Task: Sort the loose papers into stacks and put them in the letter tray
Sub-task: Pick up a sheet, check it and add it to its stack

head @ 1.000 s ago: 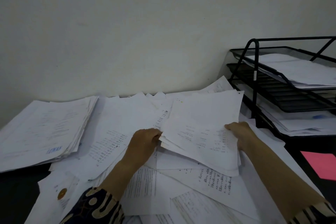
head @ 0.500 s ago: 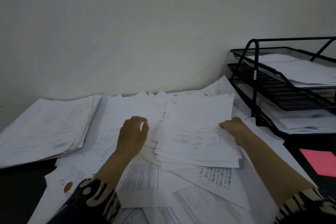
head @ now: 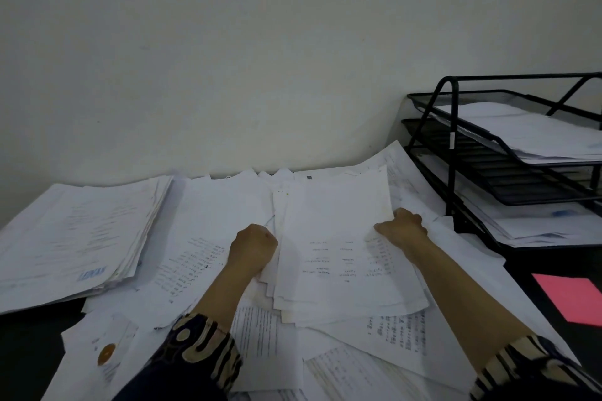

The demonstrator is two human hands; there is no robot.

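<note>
both hands are on one bundle of papers [head: 342, 257] in the middle of the bench, on top of the loose sheets [head: 384, 338] that spread toward the near edge. the left hand [head: 252, 249] has its fingers curled against the bundle's left edge, seemingly gripping it, though the fingertips are hidden. the right hand [head: 402, 229] holds the right edge with its fingers curled round it. the near ends of the bundle fan out in steps, so it is not yet square.

the step in hand looks like gathering and squaring this bundle. to do it well, grip both long edges firmly enough that no sheet slides, but not so hard that the paper creases. tipping the bundle upright and tapping its near edge on the bench would probably close the stepped ends. take care that none of the loose sheets underneath come up with it.

a thick finished stack [head: 78, 238] lies at the left edge of the bench. the letter tray [head: 452, 140] stands at the far right corner with paper in its tiers already. sliding the bundle in flat and level should keep its corners off the wire rim. a pink sheet [head: 573, 298] lies by the right edge.
</note>
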